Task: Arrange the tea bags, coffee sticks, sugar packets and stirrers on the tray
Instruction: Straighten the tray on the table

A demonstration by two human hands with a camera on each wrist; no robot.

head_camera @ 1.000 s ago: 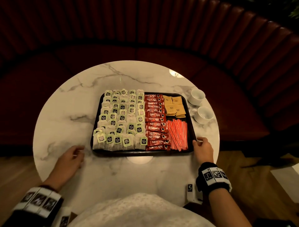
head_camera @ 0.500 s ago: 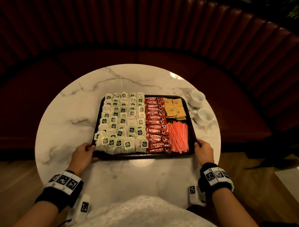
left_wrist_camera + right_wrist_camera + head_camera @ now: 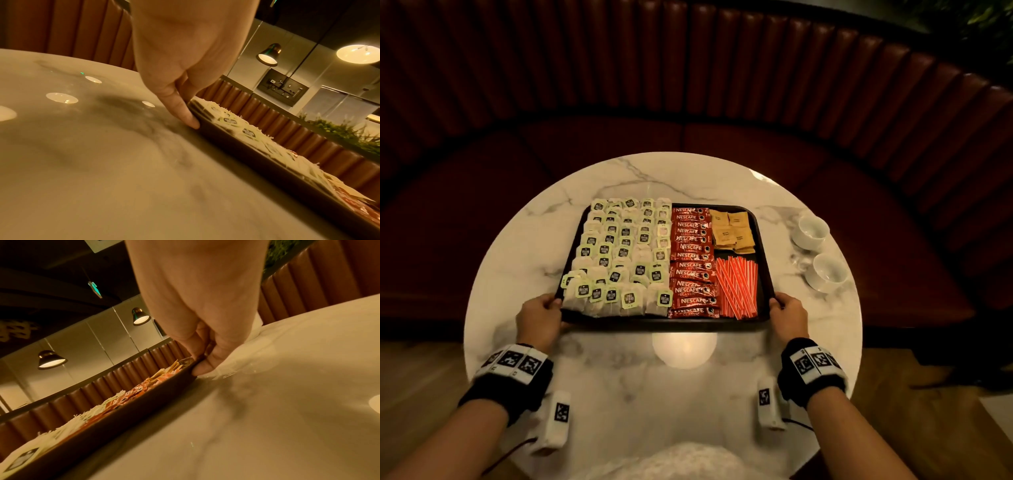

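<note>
White marble table [image 3: 619,359], round. Black tray [image 3: 765,240] lies on it, filled in sorted blocks, likely for easy picking: tea bags [image 3: 619,253] at left, coffee sticks [image 3: 691,263] in the middle, sugar packets [image 3: 732,231] far right, stirrers [image 3: 736,287] near right. Left hand [image 3: 539,317] and right hand [image 3: 787,317] each pinch a near corner of the rim, thumb over, fingers outside; probably to square or shift it. A second ago the left hand lay flat on the table, off the tray.
</note>
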